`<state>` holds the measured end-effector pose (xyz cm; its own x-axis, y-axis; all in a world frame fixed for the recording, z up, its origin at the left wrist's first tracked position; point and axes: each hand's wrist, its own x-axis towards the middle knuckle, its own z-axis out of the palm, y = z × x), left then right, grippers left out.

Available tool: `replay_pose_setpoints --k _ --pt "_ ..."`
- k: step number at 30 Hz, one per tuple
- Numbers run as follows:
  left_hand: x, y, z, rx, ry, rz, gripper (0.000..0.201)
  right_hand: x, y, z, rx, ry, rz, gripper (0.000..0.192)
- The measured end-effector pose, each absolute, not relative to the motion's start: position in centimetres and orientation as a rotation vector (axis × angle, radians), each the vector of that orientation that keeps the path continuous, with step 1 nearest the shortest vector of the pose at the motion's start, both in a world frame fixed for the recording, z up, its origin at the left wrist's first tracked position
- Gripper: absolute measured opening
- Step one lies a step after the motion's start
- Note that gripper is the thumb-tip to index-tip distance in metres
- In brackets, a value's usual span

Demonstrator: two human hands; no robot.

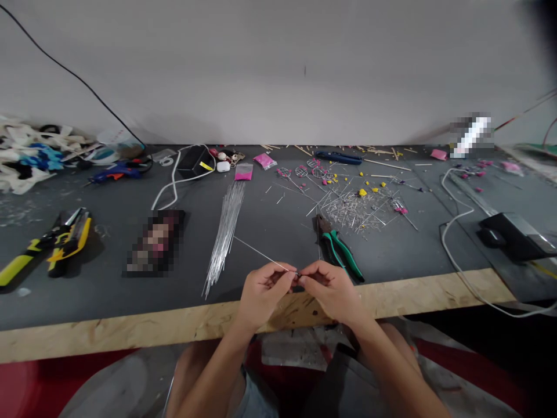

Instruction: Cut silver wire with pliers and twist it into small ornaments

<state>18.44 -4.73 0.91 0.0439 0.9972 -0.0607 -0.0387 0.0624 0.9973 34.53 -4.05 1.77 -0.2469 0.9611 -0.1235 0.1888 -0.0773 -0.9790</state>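
My left hand [264, 290] and my right hand [331, 288] meet over the front edge of the dark work table [108, 290]. Both pinch a thin silver wire [261, 254] that runs up and to the left from my fingertips. A tiny dark piece sits where the fingertips meet. A bundle of straight silver wires [224, 232] lies just left of my left hand. Green-handled pliers [339, 247] rest on the table right behind my right hand.
Cut wire bits with yellow and pink beads [361, 203] are scattered at centre right. Yellow-black cutters [52, 244] lie at left, a blue glue gun [115, 171] farther back, pink bags [243, 171] and a black box [516, 235] with a white cable at right.
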Motion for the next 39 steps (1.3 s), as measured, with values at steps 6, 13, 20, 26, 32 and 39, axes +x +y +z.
replay_pose_setpoints --k 6,13,20,26,32,39 --pt "18.5 -4.8 1.3 1.079 1.182 1.172 0.008 34.3 -4.1 2.1 -1.263 -1.466 1.436 0.010" --pt "18.5 -4.9 1.2 1.109 1.217 1.167 0.007 34.2 -4.2 1.9 -1.306 -1.461 1.433 0.008" --pt "18.6 -4.9 1.1 1.243 1.201 1.177 0.007 34.1 -4.2 1.7 -1.317 -1.426 1.468 0.008" --pt "18.5 -4.9 1.2 1.306 1.177 1.189 0.007 34.5 -4.0 1.4 -1.329 -1.403 1.519 0.009" --pt "19.1 -4.8 0.5 1.044 1.170 1.202 0.008 34.6 -3.5 1.7 -1.205 -1.363 1.628 0.013" --pt "18.6 -4.0 -0.6 0.655 1.030 1.459 0.009 38.9 -1.3 1.9 -1.466 -1.383 1.211 0.026"
